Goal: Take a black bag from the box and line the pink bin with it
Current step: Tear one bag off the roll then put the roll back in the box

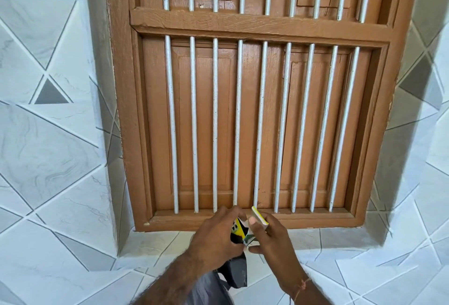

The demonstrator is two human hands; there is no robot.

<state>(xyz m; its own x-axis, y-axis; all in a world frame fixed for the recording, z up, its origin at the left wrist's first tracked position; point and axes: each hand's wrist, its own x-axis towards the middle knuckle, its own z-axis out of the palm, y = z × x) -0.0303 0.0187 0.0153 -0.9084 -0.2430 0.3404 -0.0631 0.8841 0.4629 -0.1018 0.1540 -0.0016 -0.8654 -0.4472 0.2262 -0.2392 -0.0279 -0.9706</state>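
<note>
Before a barred brown window (255, 115) in a tiled wall, both hands hold the box (252, 229) over the sill. The left hand (216, 239) also grips a black bag (237, 273); the right hand (272, 239) pinches the flap. Closing the box seems the step in hand; next, find the unseen pink bin.

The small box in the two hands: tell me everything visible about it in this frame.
The small box looks like thin printed cardboard, with yellow, black, green and white areas; any print is too small to read. Its yellow-edged flap stands open at the upper right. It is held tilted in the air, just in front of the brown wooden window frame at its bottom edge. The left hand covers its left side and the right hand pinches its right, thumb on the front. Dark grey plastic hangs below it.
</note>
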